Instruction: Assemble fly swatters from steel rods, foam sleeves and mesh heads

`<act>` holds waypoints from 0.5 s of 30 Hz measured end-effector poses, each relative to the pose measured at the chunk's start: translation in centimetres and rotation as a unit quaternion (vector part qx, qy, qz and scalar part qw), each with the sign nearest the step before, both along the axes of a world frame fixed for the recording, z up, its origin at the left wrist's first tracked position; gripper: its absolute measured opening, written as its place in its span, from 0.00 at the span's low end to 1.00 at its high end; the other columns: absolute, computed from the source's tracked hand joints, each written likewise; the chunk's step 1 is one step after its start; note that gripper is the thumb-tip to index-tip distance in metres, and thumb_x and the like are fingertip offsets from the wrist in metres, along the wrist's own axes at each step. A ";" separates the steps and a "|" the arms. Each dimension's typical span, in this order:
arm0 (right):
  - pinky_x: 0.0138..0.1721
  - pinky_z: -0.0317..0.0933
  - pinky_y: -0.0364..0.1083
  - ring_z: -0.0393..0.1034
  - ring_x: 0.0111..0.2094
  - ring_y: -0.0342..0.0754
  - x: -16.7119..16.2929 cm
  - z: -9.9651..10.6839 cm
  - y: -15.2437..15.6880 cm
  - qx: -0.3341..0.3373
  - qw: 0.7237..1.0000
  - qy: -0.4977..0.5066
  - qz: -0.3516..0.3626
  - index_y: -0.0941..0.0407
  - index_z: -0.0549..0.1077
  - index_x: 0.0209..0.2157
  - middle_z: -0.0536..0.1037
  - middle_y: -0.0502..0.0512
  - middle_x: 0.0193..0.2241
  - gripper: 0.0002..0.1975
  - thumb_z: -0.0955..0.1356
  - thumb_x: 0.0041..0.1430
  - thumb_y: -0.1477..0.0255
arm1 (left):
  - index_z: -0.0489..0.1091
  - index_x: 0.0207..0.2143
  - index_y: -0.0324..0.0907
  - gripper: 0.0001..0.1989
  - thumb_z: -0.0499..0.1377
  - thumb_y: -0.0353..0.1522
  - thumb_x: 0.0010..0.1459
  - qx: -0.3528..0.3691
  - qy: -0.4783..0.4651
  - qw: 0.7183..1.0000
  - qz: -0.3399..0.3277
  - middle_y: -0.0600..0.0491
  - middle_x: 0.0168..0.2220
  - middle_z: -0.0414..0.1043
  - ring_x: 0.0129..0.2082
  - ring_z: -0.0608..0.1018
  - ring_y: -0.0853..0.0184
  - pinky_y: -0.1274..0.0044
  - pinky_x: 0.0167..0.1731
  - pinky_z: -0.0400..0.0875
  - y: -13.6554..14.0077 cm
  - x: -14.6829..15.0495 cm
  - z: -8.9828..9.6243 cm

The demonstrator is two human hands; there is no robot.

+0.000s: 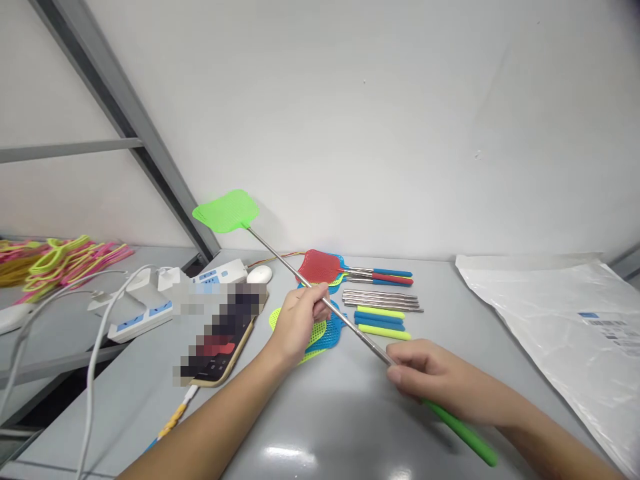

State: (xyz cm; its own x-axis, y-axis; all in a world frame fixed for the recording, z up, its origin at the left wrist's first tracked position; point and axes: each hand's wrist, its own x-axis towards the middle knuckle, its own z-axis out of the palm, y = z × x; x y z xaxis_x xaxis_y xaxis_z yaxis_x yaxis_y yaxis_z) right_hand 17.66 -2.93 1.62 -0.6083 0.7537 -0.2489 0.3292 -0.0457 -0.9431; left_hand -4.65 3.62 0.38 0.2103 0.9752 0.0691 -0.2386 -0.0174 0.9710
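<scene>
A green fly swatter (227, 212) with a long extended metal rod slants across the view, its head up at the left and its green handle low at the right. My left hand (303, 320) is closed round the middle of the rod. Lower down, my right hand (430, 373) grips the rod near the top of the handle. Behind the hands lie blue and yellow swatter heads (333, 323), partly hidden by my left hand. Several metal rods (383, 300) rest beside blue and yellow handles (380, 320). Further back is a pile of swatters with a red head (320, 267) on top.
A phone (225, 340) with a cable lies at the left, near white power strips (145, 320) and a white mouse-like object (259, 275). A white plastic bag (550, 320) covers the right side. Pink and yellow items (65, 263) are heaped at far left. A wall (375, 133) stands behind the table.
</scene>
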 end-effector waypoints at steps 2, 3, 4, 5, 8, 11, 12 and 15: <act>0.26 0.44 0.42 0.45 0.26 0.40 0.2 -0.2 0.1 0.003 1.000 -0.009 0.016 0.55 0.53 0.23 0.51 0.45 0.24 0.21 0.62 0.65 0.59 | 0.48 0.14 0.43 0.24 0.52 0.36 0.60 0.007 0.005 1.000 -0.003 0.59 0.16 0.44 0.20 0.51 0.72 0.76 0.23 0.47 -0.1 0.1 -0.3; 0.26 0.44 0.42 0.45 0.26 0.40 0.3 -0.2 0.1 0.007 1.000 -0.016 0.026 0.55 0.53 0.23 0.51 0.45 0.24 0.21 0.63 0.64 0.60 | 0.48 0.14 0.43 0.24 0.52 0.36 0.60 0.010 0.012 1.000 -0.008 0.59 0.16 0.45 0.20 0.51 0.72 0.76 0.23 0.47 -0.2 0.1 -0.6; 0.26 0.44 0.42 0.46 0.26 0.40 0.4 -0.2 0.0 0.010 0.999 -0.024 0.034 0.55 0.53 0.23 0.52 0.44 0.24 0.20 0.63 0.64 0.61 | 0.49 0.14 0.43 0.24 0.52 0.36 0.61 0.014 0.020 1.000 -0.015 0.59 0.16 0.46 0.20 0.52 0.72 0.76 0.23 0.47 -0.3 0.2 -0.8; 0.27 0.45 0.41 0.47 0.26 0.40 0.5 -0.2 0.0 0.011 0.999 -0.031 0.041 0.55 0.53 0.23 0.54 0.44 0.23 0.20 0.63 0.64 0.62 | 0.50 0.14 0.43 0.24 0.51 0.37 0.61 0.016 0.028 0.999 -0.025 0.58 0.16 0.46 0.20 0.52 0.72 0.76 0.23 0.46 -0.4 0.3 -1.1; 0.29 0.51 0.41 0.56 0.28 0.40 0.4 0.0 -0.3 -0.018 0.999 -0.028 0.038 0.56 0.58 0.25 0.64 0.46 0.25 0.16 0.62 0.65 0.64 | 0.52 0.15 0.42 0.24 0.49 0.39 0.64 0.024 0.039 0.997 -0.061 0.58 0.17 0.49 0.20 0.52 0.72 0.75 0.22 0.45 -0.7 0.5 -1.8; 0.31 0.54 0.42 0.61 0.28 0.41 0.5 0.2 -0.4 -0.054 0.999 -0.009 0.006 0.55 0.61 0.28 0.69 0.48 0.27 0.14 0.61 0.66 0.63 | 0.54 0.16 0.42 0.24 0.48 0.39 0.65 0.048 0.050 0.994 -0.081 0.58 0.17 0.50 0.20 0.53 0.71 0.74 0.23 0.46 -1.0 0.6 -2.2; 0.30 0.54 0.42 0.60 0.27 0.41 0.6 0.3 -0.4 -0.054 0.998 -0.011 -0.008 0.55 0.61 0.29 0.68 0.47 0.26 0.14 0.61 0.66 0.62 | 0.54 0.16 0.42 0.24 0.48 0.39 0.65 0.058 0.059 0.993 -0.085 0.58 0.17 0.50 0.20 0.54 0.71 0.74 0.23 0.46 -1.0 0.6 -2.3; 0.29 0.53 0.42 0.58 0.27 0.41 0.9 0.5 -0.4 0.012 0.997 -0.061 -0.045 0.54 0.64 0.33 0.67 0.46 0.26 0.13 0.61 0.66 0.60 | 0.55 0.17 0.42 0.23 0.49 0.39 0.65 0.079 0.094 0.987 -0.108 0.58 0.18 0.50 0.21 0.55 0.71 0.74 0.24 0.47 -1.3 0.7 -2.4</act>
